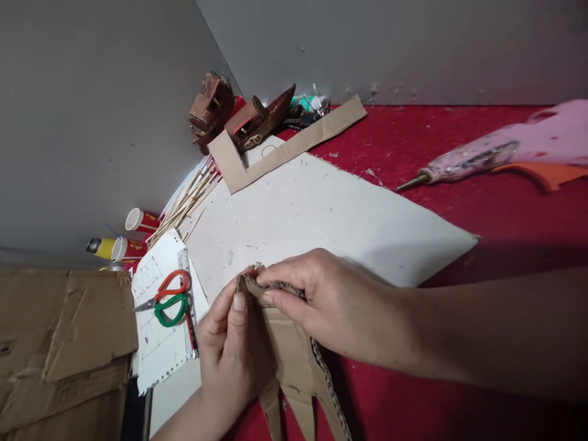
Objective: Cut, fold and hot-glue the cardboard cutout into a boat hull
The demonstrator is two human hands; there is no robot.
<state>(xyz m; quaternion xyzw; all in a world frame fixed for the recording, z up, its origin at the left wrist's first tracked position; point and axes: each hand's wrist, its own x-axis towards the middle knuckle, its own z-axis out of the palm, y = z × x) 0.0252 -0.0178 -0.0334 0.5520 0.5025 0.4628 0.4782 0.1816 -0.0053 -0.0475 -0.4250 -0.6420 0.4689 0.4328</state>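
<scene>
At lower centre of the frame, your left hand (229, 355) and right hand (344, 303) pinch the upper edge of a folded, brown corrugated-cardboard piece (289, 343), thumbs against fingers; press evenly along the crease, lightly enough to spare the fluting.

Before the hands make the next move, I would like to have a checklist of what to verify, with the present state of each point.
1. Left hand holds the cardboard: ok, thumb near its upper edge.
2. Right hand holds it too: ok, fingers at the same edge.
3. That edge is straight: not ok, it bends between the hands.
4. Scissors are away from the fingers: ok, they lie beyond the left hand, over the paper.
5. Glue gun nozzle is away from both hands: ok.
6. Glue gun is hot: cannot tell.
</scene>
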